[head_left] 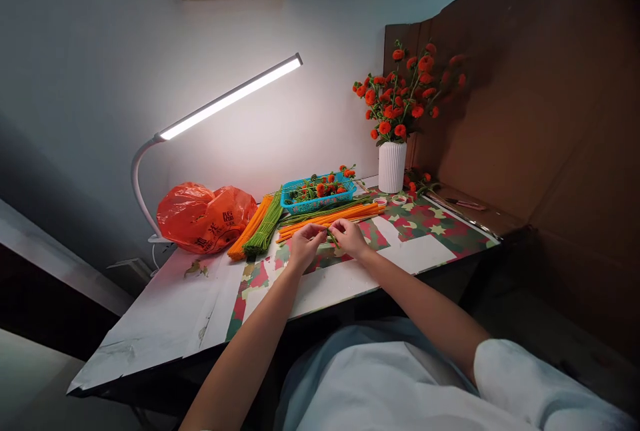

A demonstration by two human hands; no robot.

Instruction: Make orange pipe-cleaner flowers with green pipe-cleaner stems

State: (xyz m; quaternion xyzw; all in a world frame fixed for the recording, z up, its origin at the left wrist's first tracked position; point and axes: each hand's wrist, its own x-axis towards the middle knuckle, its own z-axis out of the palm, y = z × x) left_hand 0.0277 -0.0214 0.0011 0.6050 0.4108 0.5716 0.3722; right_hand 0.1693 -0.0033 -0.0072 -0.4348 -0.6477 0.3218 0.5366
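Observation:
My left hand (306,243) and my right hand (349,238) meet above the front of the table, their fingertips pinched together. Between them is a short green fuzzy stem (332,238), which looks like a piece of pipe cleaner; the fingers partly hide it. Just behind the hands lie loose orange pipe cleaners (357,212), with some green ones alongside. To the left rest a thick bundle of green pipe cleaners (265,228) and an orange bundle (249,230). A blue basket (313,205) behind holds small orange flowers with green stems.
A white ribbed vase (393,168) of orange-red flowers (395,101) stands at the back right. Tape rolls (399,199) lie before it; a pliers-like tool (466,204) is further right. A red plastic bag (205,218) sits left, under a lit lamp (230,99). Cardboard (520,98) walls the right side.

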